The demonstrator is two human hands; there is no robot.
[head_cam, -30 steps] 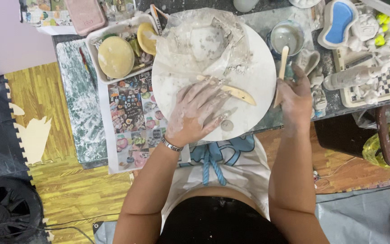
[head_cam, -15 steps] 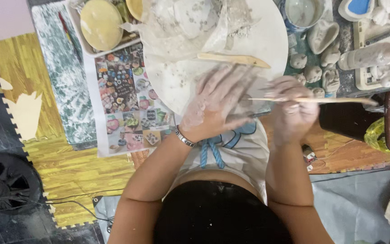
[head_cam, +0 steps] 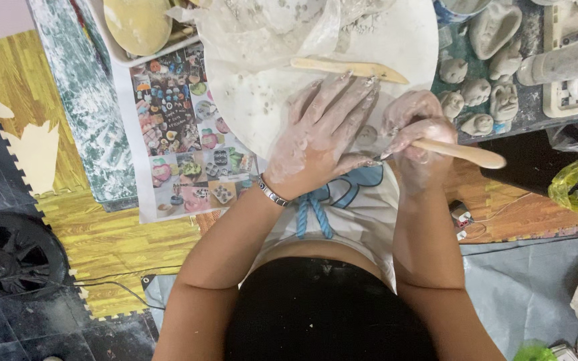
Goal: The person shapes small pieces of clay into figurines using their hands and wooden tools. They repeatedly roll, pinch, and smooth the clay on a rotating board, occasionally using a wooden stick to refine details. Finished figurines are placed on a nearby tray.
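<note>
— Where is the wooden modelling tool (head_cam: 459,152) just now?

— In the right hand (head_cam: 415,127), below the near edge of the round white board (head_cam: 409,47). The fingers are curled tight round its working end, and the broad rounded handle end sticks out to the right, past the hand and over the dark gap beside the table. Its thin tip points left towards the thumb of the left hand (head_cam: 319,137).

— And the left hand?

— Flat, palm down on the near edge of the board, fingers stretched out and slightly spread, clasping nothing. It is smeared with pale clay and has a metal bracelet (head_cam: 272,192) at the wrist. I cannot tell whether the tip of the tool touches it.

— Anything beside the fingers?

— A second wooden tool (head_cam: 349,67) lies across the board just beyond the left fingertips. Behind it is a crumpled clear plastic sheet (head_cam: 262,30) with lumps of clay in it.

— What about containers?

— A white tray (head_cam: 125,57) at the upper left holds a round yellowish sponge (head_cam: 137,23). Right of the board, small grey clay figures (head_cam: 476,90) stand on the table, well apart from the left hand. A printed picture sheet (head_cam: 175,134) lies under the left side of the board.
</note>
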